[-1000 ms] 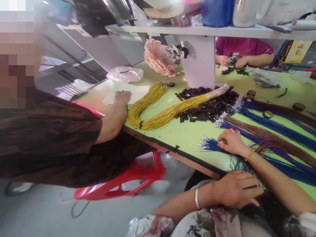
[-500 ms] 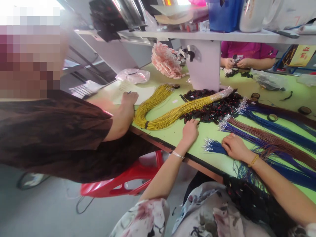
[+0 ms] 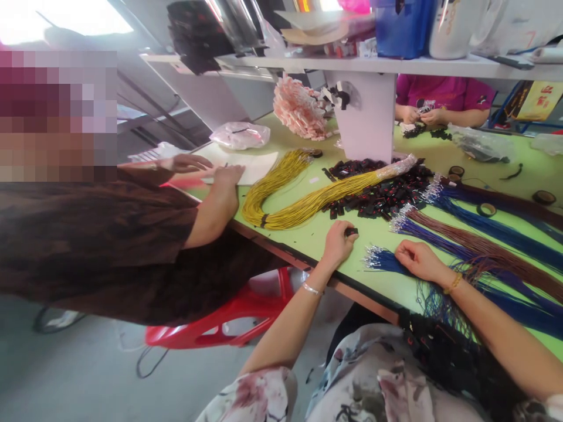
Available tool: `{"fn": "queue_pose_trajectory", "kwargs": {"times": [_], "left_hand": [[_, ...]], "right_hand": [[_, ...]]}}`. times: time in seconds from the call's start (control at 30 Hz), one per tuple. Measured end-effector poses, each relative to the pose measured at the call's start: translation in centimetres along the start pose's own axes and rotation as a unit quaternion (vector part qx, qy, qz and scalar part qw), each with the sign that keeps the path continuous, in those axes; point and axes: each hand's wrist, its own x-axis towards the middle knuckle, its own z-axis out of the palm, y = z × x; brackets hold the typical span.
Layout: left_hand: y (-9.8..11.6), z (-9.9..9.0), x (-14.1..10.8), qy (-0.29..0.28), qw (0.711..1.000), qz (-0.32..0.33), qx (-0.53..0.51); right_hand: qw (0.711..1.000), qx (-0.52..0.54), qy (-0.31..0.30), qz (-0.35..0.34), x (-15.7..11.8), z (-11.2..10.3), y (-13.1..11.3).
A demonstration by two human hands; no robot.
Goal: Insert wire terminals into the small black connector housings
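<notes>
Head camera view: the left hand (image 3: 338, 243) stands just inside the dark front edge (image 3: 373, 298) of the pale green table (image 3: 303, 241), thumb and fingers pinched on a small black plastic piece (image 3: 350, 232). Bare tabletop lies between this hand and the looped yellow wire bundle (image 3: 303, 214), with only a narrow strip toward the metal-tipped blue wire bundle (image 3: 387, 261). Beyond, a spread heap of black plastic pieces (image 3: 376, 202) reaches the white shelf post (image 3: 369, 120). The right hand (image 3: 420, 259) rests on the blue bundle, fingers curled; whether they clamp any wires cannot be told. Brown wires (image 3: 461, 234) and other bundles crowd its far side.

The right hand covers part of the blue bundle, and the right forearm crosses the wires behind it. Dark pieces on the lap (image 3: 444, 351) blur together. On the left, a co-worker's hand (image 3: 229, 176) lies on white paper (image 3: 261, 167); across the table, the shelf cuts off a person in a magenta shirt (image 3: 444, 94), whose held items are too small to identify.

A clear plastic bag (image 3: 479, 140) holds dark items; a pinkish plastic bag (image 3: 241, 136) has unclear contents. The blue plastic bin (image 3: 402, 32) is cut off at the top, its inside hidden.
</notes>
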Motion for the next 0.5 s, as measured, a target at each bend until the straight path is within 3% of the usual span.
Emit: {"fn": "queue_pose_trajectory", "kwargs": {"times": [0.2,0.33,0.4,0.5], "left_hand": [[1.1,-0.9,-0.7,0.047,0.986,-0.042,-0.157],[3.7,-1.7,-1.8,-0.014,0.957,-0.044,-0.287],[5.1,-1.6,-2.5,-0.054,0.925,-0.071,-0.37],[7.1,-0.9,-3.6,-0.092,0.846,-0.151,-0.502]], "right_hand": [[0.982,0.184,0.045,0.025,0.8,-0.1,-0.7],[0.97,0.237,0.057,0.021,1.1,-0.2,-2.3],[0.968,0.241,0.06,0.011,1.1,-0.3,-2.9],[0.97,0.235,0.067,-0.003,0.8,-0.5,-3.1]]}}
